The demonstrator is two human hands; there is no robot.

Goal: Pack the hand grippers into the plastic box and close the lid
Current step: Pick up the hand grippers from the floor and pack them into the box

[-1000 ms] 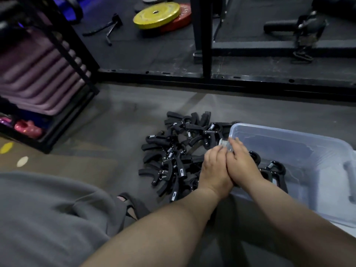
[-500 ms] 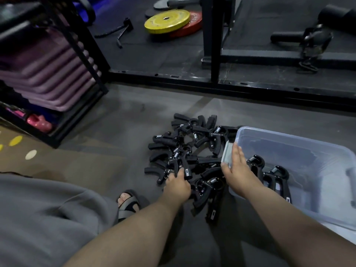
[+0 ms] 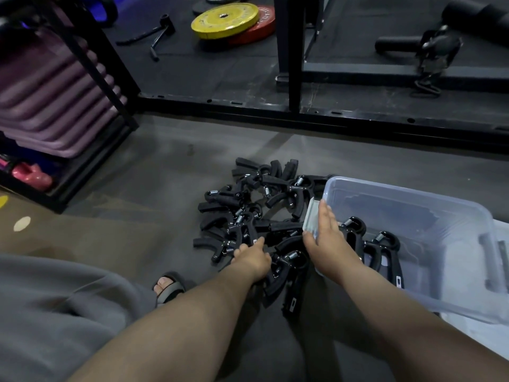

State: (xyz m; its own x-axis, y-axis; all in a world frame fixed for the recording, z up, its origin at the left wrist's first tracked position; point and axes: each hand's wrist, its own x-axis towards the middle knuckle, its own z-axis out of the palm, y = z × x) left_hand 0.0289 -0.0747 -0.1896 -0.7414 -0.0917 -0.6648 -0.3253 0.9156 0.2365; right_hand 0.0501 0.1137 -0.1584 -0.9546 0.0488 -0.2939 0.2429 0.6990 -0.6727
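Observation:
A heap of black hand grippers (image 3: 256,205) with steel springs lies on the grey floor. To its right stands the clear plastic box (image 3: 429,199), open, with a few hand grippers (image 3: 382,249) lying inside at its near left end. My left hand (image 3: 252,257) reaches into the heap's near side, its fingers curled around one gripper. My right hand (image 3: 327,238) holds the box's left end, with the fingers over the rim and the thumb under the grey latch flap (image 3: 311,215). A pale panel (image 3: 473,337), perhaps the lid, lies under the box at the right.
A black rack with purple mats (image 3: 55,100) stands at the left. A black steel frame rail (image 3: 303,111) crosses the floor behind the heap. Yellow and red weight plates (image 3: 225,20) lie beyond it. My grey-clad knee and sandalled foot (image 3: 168,285) are at the lower left.
My left hand left the box's rim, where both hands were together, and moved left and down into the heap. My right hand stayed on the box's end.

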